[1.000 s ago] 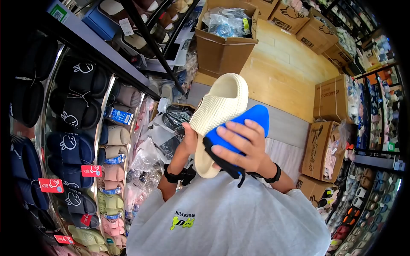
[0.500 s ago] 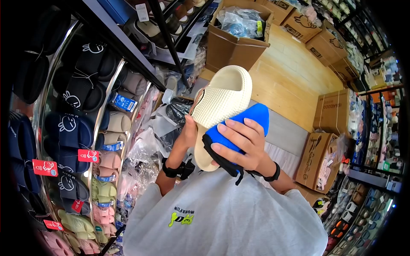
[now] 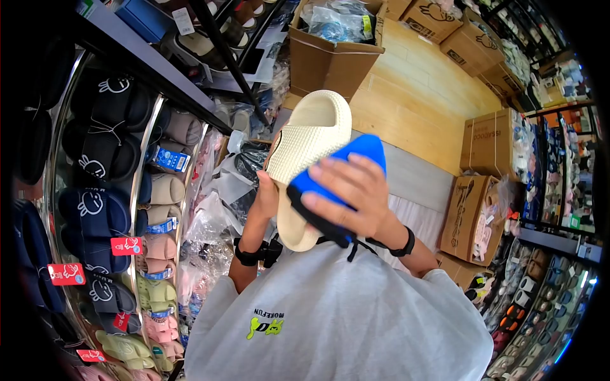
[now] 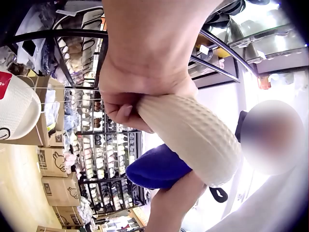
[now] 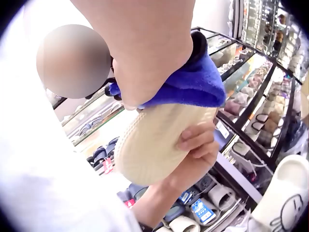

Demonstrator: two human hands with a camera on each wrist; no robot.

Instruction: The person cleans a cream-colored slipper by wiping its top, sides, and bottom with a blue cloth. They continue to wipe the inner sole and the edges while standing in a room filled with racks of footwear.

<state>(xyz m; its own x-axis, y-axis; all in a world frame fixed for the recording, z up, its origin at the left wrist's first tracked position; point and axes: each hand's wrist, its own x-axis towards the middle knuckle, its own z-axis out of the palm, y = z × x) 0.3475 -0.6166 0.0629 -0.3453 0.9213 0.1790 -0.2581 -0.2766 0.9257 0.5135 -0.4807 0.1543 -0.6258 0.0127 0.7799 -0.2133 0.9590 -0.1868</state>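
A cream textured slipper [image 3: 314, 143] is held up in front of the grey shirt, its toe end pointing toward the shirt or away; which cannot be told. The left hand [image 3: 268, 197] grips its side, thumb along the edge; in the right wrist view the left hand's fingers [image 5: 195, 140] curl against the sole [image 5: 154, 145]. The right hand [image 3: 356, 200] holds a blue plush cloth [image 3: 368, 152] with black trim against the slipper's strap side, fingers spread over it. In the left wrist view the blue cloth [image 4: 157, 166] lies beside the slipper [image 4: 193, 137].
Racks of slippers with red tags [image 3: 67, 274] stand at the left. An open carton [image 3: 330, 66] with plastic-wrapped goods is ahead, other cartons [image 3: 467, 219] are at the right, and plastic bags [image 3: 213, 219] lie by the left arm. Wooden floor [image 3: 419, 95] shows between cartons.
Both hands, with the slipper and blue cloth, sit slightly further left and higher in the head view. The right hand looks blurred now, and the surroundings have shifted with the head.
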